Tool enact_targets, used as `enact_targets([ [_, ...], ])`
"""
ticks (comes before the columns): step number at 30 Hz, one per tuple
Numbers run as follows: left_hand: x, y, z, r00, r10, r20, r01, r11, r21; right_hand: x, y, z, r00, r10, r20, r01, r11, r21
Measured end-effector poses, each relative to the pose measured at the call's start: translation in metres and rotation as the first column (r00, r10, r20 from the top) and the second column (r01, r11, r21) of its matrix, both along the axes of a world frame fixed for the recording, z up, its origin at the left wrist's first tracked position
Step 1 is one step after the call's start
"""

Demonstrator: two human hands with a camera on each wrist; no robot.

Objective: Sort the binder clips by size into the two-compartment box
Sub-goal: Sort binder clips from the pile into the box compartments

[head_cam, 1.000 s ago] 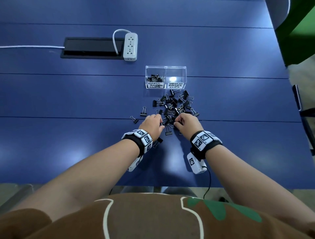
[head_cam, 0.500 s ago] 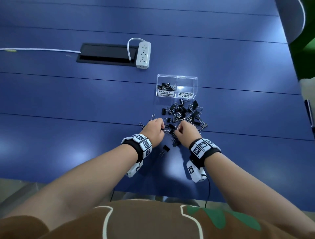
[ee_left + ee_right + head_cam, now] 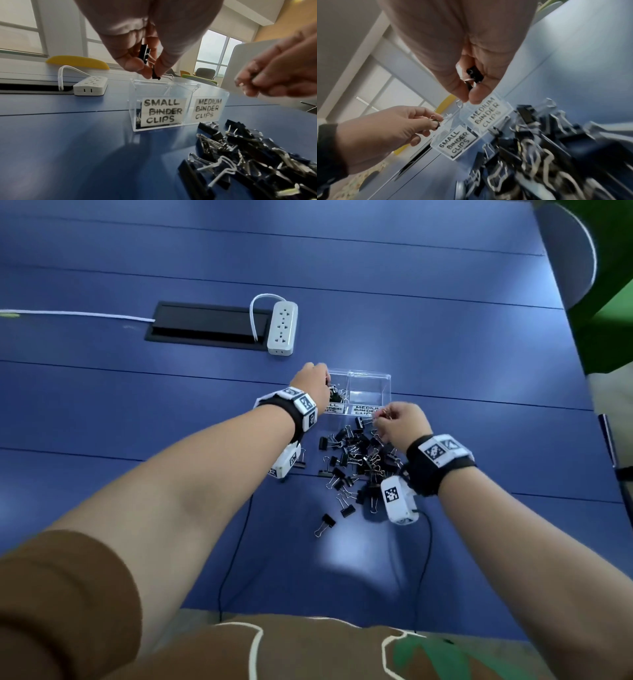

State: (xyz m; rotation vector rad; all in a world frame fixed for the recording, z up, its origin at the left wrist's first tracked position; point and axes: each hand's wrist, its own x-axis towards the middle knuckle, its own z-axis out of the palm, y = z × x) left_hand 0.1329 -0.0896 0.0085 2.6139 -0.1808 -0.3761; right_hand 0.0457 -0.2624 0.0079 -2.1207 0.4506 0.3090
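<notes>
Small binder clips point(image 3: 145, 54) are pinched by the left hand point(image 3: 310, 385) over the SMALL compartment point(image 3: 161, 112) — a binder clip point(image 3: 474, 75) is gripped by the right hand point(image 3: 402, 422) near the MEDIUM compartment point(image 3: 206, 109)

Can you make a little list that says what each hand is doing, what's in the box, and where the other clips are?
left hand: pinches small black binder clips above the compartment labelled small
right hand: holds a black binder clip near the compartment labelled medium
clear plastic two-compartment box: some clips in the small side
loose clips: piled on the blue table
</notes>
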Motion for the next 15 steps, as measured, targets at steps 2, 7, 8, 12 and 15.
enact_targets([
  [2,0.005,-0.001,-0.004,1.0,-0.002,-0.005,0.002,1.0,0.01,0.02,0.004,0.007,0.999,0.043,0.026,-0.041,0.996,-0.083],
  [7,-0.006,0.004,-0.008,1.0,0.007,-0.001,-0.007,0.993,-0.121,0.068,0.031,0.022,0.989,0.145,0.035,-0.136,0.972,-0.192],
  [8,-0.012,0.006,-0.009,1.0,0.007,0.007,-0.006,0.99,-0.14,0.074,0.038,0.023,0.986,0.162,0.033,-0.151,0.965,-0.214],
  [12,-0.049,0.018,-0.021,0.999,-0.031,0.028,0.034,0.989,-0.141,0.087,0.061,0.02,0.966,0.258,0.03,-0.24,0.929,-0.281],
  [15,-0.081,0.023,-0.037,0.994,-0.103,-0.036,0.098,0.988,-0.121,0.085,0.065,0.012,0.96,0.277,0.047,-0.256,0.93,-0.264],
])
